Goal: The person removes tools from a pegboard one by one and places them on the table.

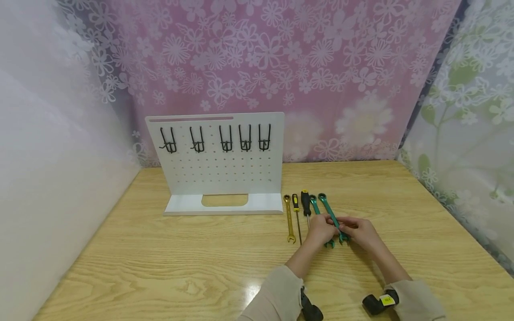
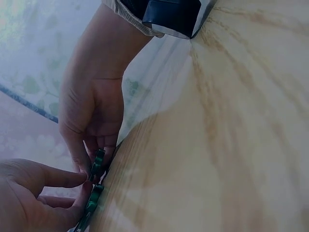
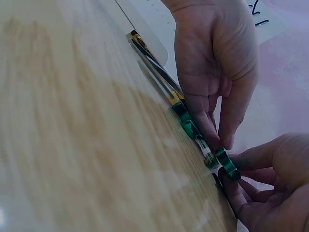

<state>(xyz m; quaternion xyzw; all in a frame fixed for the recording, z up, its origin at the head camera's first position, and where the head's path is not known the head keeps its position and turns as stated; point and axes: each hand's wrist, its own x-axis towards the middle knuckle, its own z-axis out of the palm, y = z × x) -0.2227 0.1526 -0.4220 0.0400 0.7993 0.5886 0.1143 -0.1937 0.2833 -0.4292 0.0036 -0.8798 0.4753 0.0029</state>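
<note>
Both hands meet at the rightmost green combination wrench (image 1: 330, 211), whose ring end points away and open end toward the person. My left hand (image 1: 322, 229) pinches its shaft from the left with thumb and fingertips. From the other side my right hand (image 1: 360, 232) holds it near the open end; in the right wrist view thumb and fingers close about that green end (image 3: 228, 165). A second green wrench (image 1: 315, 205) lies just left, partly hidden under the left hand. Beside it are a larger black-handled screwdriver (image 1: 306, 204), a slim yellow-and-black screwdriver (image 1: 296, 203) and a gold wrench (image 1: 289, 220).
A white pegboard stand (image 1: 222, 167) with several black hooks (image 1: 226, 140) stands at the back, left of the tools. The wooden table (image 1: 180, 258) runs under everything. A pink floral curtain (image 1: 257, 58) hangs behind, with a pale wall (image 1: 60, 147) at left.
</note>
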